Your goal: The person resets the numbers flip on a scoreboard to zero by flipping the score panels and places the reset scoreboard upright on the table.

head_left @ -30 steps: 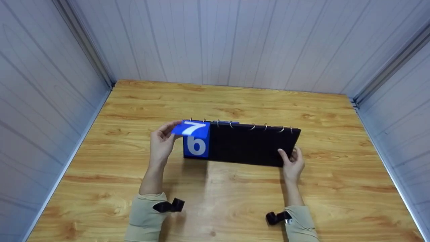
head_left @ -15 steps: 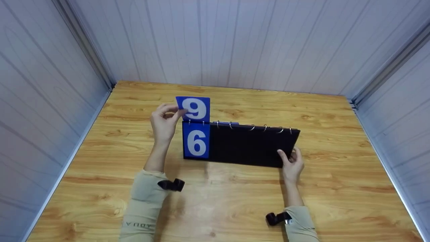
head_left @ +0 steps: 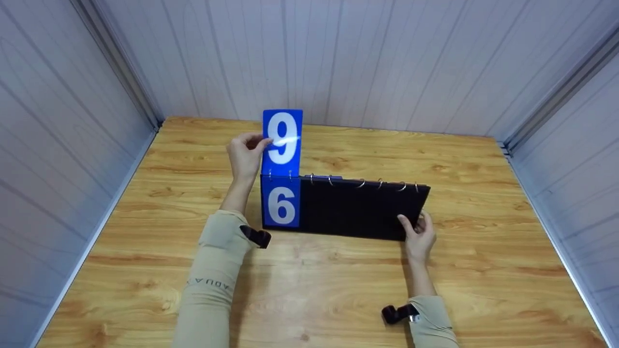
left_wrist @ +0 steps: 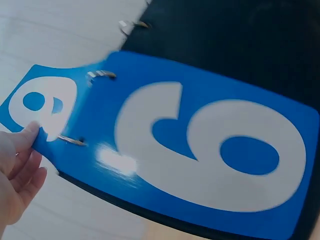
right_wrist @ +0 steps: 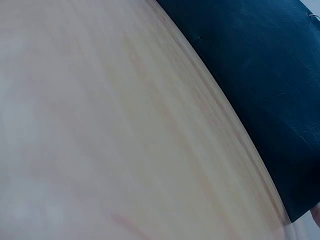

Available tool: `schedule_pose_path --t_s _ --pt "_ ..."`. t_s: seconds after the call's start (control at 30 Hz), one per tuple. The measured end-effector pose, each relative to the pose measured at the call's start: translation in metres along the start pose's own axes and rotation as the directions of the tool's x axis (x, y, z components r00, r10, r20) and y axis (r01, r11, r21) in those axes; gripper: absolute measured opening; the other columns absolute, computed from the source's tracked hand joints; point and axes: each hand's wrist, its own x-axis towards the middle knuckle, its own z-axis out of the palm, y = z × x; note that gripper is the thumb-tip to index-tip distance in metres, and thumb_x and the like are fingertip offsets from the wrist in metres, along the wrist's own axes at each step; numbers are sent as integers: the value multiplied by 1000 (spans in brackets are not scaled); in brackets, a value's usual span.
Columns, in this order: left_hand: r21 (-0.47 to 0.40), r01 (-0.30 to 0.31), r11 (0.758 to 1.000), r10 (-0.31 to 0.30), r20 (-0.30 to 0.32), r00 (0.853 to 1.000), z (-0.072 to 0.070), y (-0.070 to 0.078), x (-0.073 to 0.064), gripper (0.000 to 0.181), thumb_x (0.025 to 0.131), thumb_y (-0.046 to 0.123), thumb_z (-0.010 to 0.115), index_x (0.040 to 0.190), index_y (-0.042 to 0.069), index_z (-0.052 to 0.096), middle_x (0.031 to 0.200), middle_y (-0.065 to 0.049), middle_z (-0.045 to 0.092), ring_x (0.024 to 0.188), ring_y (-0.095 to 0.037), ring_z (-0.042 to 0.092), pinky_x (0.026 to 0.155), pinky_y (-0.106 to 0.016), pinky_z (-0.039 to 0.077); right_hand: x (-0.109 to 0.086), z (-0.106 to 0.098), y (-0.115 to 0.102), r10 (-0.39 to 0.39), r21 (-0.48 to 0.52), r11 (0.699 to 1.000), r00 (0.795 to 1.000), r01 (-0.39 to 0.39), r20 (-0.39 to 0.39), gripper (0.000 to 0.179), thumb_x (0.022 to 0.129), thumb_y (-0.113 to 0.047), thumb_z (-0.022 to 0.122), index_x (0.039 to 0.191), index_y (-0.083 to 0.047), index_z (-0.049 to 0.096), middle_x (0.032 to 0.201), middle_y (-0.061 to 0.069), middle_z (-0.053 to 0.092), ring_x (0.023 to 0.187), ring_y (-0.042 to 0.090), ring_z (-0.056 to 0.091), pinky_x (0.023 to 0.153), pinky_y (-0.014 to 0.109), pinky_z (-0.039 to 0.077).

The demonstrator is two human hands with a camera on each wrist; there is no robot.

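A black flip scoreboard (head_left: 355,208) stands tilted on the table in the head view, with metal rings (head_left: 361,183) along its top edge. At its left end hangs a blue card (head_left: 281,205) with a white 6. Raised above it, on the same rings, is a second blue number card (head_left: 285,150) reading as a 9. My left hand (head_left: 245,155) pinches this raised card at its left edge, thumb in front; the left wrist view shows the card (left_wrist: 45,100) bending there. My right hand (head_left: 419,244) grips the board's lower right corner, thumb on the front, other fingers partly hidden behind.
The wooden table (head_left: 309,299) carries the board near its middle. Pale panelled walls (head_left: 309,58) enclose the back and both sides. A strip of blue (head_left: 324,177) shows behind the board's top edge. Each sleeve bears a black wrist camera (head_left: 396,314).
The left hand has moved up and away, swinging the pinched card over the rings until it stands above the board. The 6 beneath is now fully uncovered. My right hand keeps its hold.
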Motion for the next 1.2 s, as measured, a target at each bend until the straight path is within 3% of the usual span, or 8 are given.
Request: schedule_pose_path --t_s 0.17,0.33,0.5,0.7,0.83,1.0,1.2 --pt "84 84 993 -90 67 994 5 -11 3 22 78 16 68 92 -1 68 82 -11 64 72 -16 56 63 -23 45 0 1 -1 6 -20 1000 1000 -6 -3 32 69 5 71 97 12 56 68 14 55 60 9 52 56 14 42" --pt "164 162 973 -184 134 974 4 -16 1 29 83 24 63 97 0 66 85 -11 64 75 -16 56 65 -24 44 0 3 -2 17 -26 1000 1000 -17 -6 32 70 4 72 96 11 56 68 13 54 61 9 52 57 15 42" --pt "219 181 959 -216 149 965 0 -20 -7 32 87 28 57 99 0 65 85 -12 63 75 -18 56 64 -26 45 1 3 -2 13 -11 1000 1000 -13 -4 32 69 4 72 96 12 56 68 13 54 60 10 52 56 16 42" --pt "199 87 976 -99 55 993 -8 -21 -22 26 87 21 58 95 -2 67 85 -14 64 73 -21 58 64 -29 46 0 3 -1 15 -22 1000 1000 -15 -14 31 69 5 72 96 11 56 68 12 54 61 9 52 57 15 42" --pt "144 42 989 -36 -44 998 -13 -17 -38 18 84 11 60 92 -4 66 85 -15 64 72 -23 58 62 -30 48 0 3 0 13 -14 1000 1000 -14 -12 31 70 4 71 96 11 56 68 13 54 60 8 51 57 15 42" --pt "75 68 995 -56 -150 987 -18 -13 -61 13 82 4 60 89 -6 64 83 -15 63 71 -22 58 58 -22 46 0 2 1 5 0 1000 1000 -5 -15 31 69 5 71 96 11 56 66 14 54 58 8 50 55 14 42" --pt "2 93 996 -91 -174 980 -16 -14 -87 11 82 2 61 87 -6 64 82 -15 62 70 -23 59 58 -17 46 1 1 -1 40 -17 999 999 -40 -30 32 69 5 72 97 10 57 66 7 54 60 8 50 57 15 40"
